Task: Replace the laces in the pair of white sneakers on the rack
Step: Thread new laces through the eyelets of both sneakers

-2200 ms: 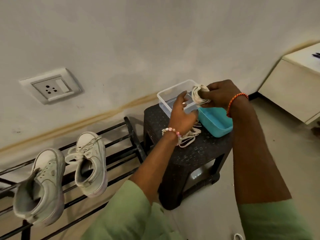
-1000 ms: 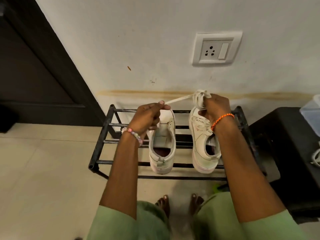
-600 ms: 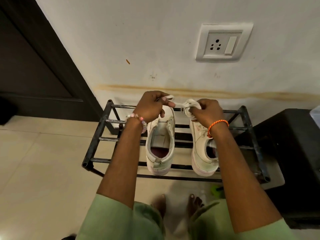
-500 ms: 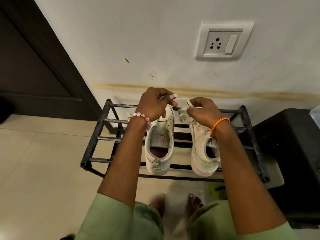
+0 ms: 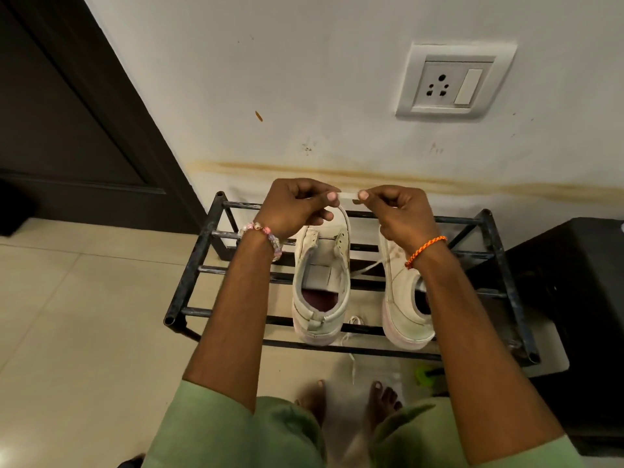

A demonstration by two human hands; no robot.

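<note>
Fingertips (image 5: 332,196) of both hands pinch a flat white cotton shoelace (image 5: 347,196) taut above the white unlaced left sneaker (image 5: 320,282) on the black metal rack (image 5: 472,219); limp, light, probably best gripped near its tip for threading

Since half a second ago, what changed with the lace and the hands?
The bundle has left the right hand; both hands now pinch a short flat stretch of lace, the left hand holding its other end. Both sneakers stayed on the rack.
</note>
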